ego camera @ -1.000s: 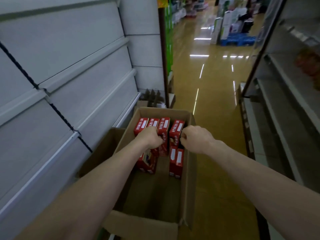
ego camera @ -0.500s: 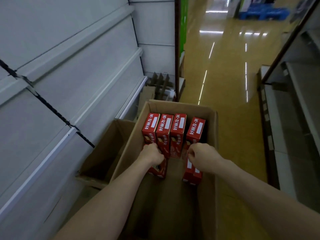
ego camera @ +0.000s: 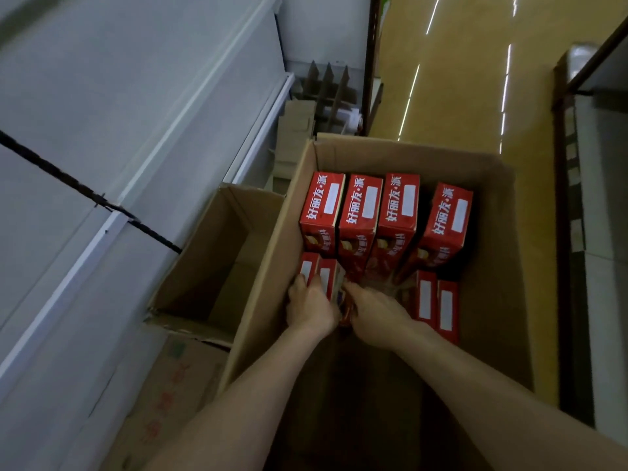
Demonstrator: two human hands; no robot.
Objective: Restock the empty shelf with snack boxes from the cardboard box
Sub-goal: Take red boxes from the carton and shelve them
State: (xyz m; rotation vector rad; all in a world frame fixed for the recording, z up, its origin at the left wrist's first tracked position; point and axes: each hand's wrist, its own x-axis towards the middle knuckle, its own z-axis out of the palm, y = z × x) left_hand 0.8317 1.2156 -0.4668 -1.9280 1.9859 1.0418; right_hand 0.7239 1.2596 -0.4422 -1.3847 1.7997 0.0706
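Supermarket aisle: inside the cardboard box [ego camera: 503, 266], left hand [ego camera: 311, 309] and right hand [ego camera: 377, 316] clamp a low pair of snack boxes [ego camera: 321, 273] from both sides, probably to lift both together. A fuller row [ego camera: 360, 212] stands behind; the bare shelf [ego camera: 136, 164] runs alongside, left.

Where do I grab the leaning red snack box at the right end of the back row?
From above, across its narrow width near the top: the leaning snack box tilts away from its three upright neighbours, leaving a gap on its left, and the cardboard box wall stands clear on its right, so there is likely room down both sides.
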